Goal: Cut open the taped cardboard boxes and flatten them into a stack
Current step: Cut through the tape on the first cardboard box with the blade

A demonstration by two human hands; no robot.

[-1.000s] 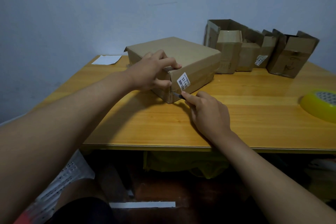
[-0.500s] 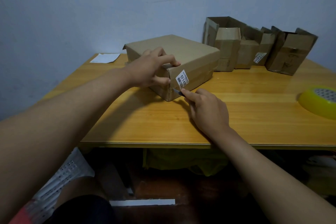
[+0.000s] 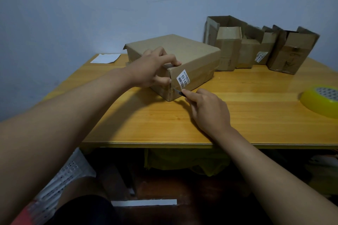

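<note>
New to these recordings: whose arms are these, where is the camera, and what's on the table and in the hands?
There is no machine here: a person wears a camera on the head, looking down at their own arms. The left hand steadies a taped cardboard box by its near corner. The right hand pinches a small blade against that corner, below the white label. On the wooden table also sit a row of opened boxes at the back, a roll of yellow tape on the right, and a sheet of paper.
</note>
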